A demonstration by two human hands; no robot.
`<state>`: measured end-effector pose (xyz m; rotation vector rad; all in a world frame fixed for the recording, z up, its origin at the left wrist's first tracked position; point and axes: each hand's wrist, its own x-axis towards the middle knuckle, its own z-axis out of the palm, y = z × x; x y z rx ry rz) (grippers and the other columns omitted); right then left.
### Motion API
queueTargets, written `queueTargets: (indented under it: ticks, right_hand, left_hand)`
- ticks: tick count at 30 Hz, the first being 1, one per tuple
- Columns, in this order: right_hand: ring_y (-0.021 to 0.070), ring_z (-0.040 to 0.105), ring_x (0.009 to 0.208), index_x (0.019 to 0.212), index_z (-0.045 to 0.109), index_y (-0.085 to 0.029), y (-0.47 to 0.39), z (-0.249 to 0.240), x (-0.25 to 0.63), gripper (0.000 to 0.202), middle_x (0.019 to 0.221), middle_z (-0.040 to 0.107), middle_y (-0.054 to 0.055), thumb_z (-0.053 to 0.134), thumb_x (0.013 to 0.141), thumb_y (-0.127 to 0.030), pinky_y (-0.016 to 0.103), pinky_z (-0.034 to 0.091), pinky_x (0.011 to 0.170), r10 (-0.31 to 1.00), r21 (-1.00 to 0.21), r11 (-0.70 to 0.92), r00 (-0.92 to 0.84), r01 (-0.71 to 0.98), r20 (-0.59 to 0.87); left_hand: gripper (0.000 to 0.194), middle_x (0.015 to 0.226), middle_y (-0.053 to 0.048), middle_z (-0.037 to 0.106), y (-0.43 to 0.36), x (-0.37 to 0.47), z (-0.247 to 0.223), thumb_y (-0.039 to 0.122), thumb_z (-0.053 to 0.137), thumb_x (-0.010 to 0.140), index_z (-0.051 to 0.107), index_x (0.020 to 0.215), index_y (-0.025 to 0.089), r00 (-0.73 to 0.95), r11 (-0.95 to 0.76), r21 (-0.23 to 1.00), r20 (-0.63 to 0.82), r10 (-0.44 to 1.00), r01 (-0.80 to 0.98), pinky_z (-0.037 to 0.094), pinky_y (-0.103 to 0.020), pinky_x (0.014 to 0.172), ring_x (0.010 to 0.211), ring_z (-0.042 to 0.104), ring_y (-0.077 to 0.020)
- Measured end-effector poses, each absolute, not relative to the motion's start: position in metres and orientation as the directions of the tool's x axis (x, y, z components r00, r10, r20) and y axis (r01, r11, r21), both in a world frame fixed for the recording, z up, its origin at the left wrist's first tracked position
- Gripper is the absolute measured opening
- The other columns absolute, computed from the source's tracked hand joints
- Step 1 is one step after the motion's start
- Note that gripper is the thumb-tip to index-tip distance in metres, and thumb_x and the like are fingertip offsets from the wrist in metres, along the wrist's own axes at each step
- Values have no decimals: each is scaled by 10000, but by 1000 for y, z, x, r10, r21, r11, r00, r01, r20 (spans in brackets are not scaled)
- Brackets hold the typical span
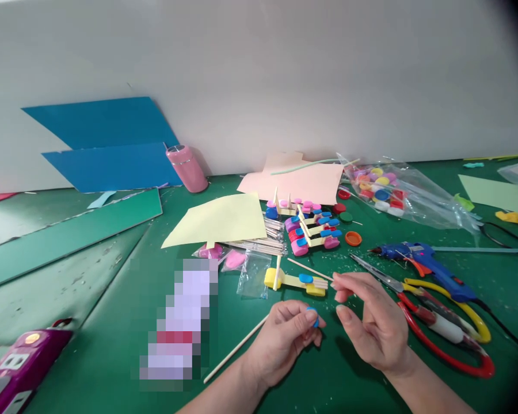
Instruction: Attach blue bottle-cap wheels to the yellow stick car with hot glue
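Observation:
My left hand (287, 328) pinches a small blue piece (313, 315), which looks like modelling clay, between thumb and fingers. My right hand (371, 322) is just to its right, thumb and fingers apart with nothing seen between them. Beyond both hands stands a small stick car (291, 280) with yellow bottle-cap wheels and a blue oval on top. A thin wooden stick (308, 268) runs up to my right fingertips; whether they touch it I cannot tell. Another wooden stick (237, 348) passes partly behind my left hand.
Several similar cars (313, 230) stand farther back. Scissors (397, 282), red-handled pliers (440, 328) and a blue glue gun (427, 264) lie at right. A bag of caps (382, 190), yellow paper (220, 218), a pink cylinder (187, 168) and a purple device (30, 362) surround the work area.

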<state>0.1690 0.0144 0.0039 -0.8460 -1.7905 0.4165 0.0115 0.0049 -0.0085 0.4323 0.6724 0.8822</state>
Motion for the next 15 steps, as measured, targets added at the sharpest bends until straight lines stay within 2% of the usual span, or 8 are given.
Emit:
queueTargets:
  ticks: [7,11,15]
  right_hand:
    - [162,508,716,1202,482,-173,18,0,169,456,933,524,80,509,755,-87,321,464,628,729,-646,675,-186,357,659]
    - [165,524,712,1185,489,-190,19,-2,170,454,917,537,69,547,739,-128,344,477,677,737,-632,668,-231,392,635]
    - [215,541,894,1155,511,-190,17,1,170,460,1026,530,91,618,716,-275,365,484,775,739,-635,674,-333,378,586]
  left_hand:
    - [193,462,12,497,7,12,-7,276,700,675,673,592,104,451,567,616,-353,820,-548,370,-260,546,460,387,-73]
    - [165,461,22,499,7,11,-7,263,704,673,682,615,110,450,576,613,-367,814,-542,387,-248,564,475,426,-75]
    - [134,546,-1,598,7,9,-8,236,723,655,679,608,119,447,594,605,-396,802,-530,391,-206,555,507,464,-61]
